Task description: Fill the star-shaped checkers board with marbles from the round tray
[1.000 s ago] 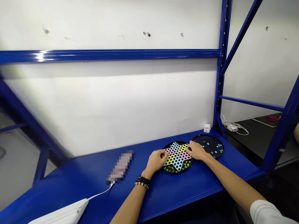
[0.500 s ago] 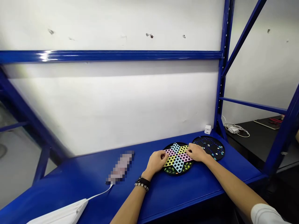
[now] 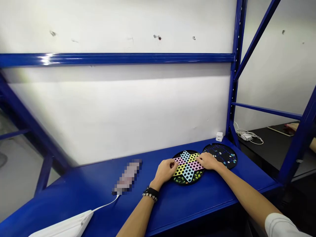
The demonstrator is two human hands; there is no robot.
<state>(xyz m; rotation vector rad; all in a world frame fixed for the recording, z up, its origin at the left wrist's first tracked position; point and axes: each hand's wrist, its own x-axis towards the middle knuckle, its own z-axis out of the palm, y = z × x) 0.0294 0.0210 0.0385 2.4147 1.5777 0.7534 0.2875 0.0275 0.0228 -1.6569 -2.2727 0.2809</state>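
A star-shaped Chinese checkers board (image 3: 189, 171) with yellow, blue and pink points and rows of round holes lies on a round black tray (image 3: 181, 180), whose rim and green leaf-like pattern show at the front. At the board's left edge, the curled fingers of my left hand (image 3: 165, 171) close on it, the fingertips partly hidden. My right hand (image 3: 207, 161) has thumb and fingers closed at the right side of the board, near the yellow and pink points. Behind that hand, partly covered by it, rests a second round black tray (image 3: 222, 153) with blue and white markings.
A pixelated flat object (image 3: 127, 176) lies left on the blue table (image 3: 103, 177), joined by a white cable to a white box (image 3: 66, 225). White chargers (image 3: 219, 136) stand at the back. Beyond the blue frame (image 3: 233, 85), another person's hand (image 3: 293, 126) touches a tablet-like object.
My right hand has shifted very slightly at the board's right side, while my left hand stays put. Another person's hand has come into sight on the black table at right.
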